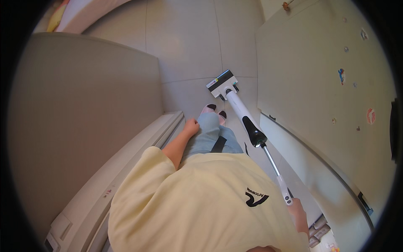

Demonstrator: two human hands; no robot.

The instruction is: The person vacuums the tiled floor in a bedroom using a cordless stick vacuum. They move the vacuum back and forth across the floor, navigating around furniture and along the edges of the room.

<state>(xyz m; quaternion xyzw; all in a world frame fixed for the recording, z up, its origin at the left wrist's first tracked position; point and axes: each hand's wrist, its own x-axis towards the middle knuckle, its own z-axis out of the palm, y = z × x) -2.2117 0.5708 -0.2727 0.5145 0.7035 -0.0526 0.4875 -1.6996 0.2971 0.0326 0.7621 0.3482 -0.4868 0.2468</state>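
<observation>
A white and black cordless stick floor cleaner (238, 105) slants across the floor in front of me. My right hand (295, 205) is closed around the top of its handle (285, 190), at the lower right beside my body. From the handle a thin metal tube (271, 160) runs down to the body with its black tank (253, 132). The cleaner's wide floor head (222, 83) rests on the tiles just ahead of my feet. My left hand (191, 126) hangs by my left thigh with its fingers curled, and no object shows in it.
A pale door (308, 82) with several stickers and a dark handle (365, 204) stands on the right. To the left are a grey panel (88, 94) and a white frame edge (126, 170). Pink bedding (91, 14) shows at the upper left, above grey tiles (185, 41).
</observation>
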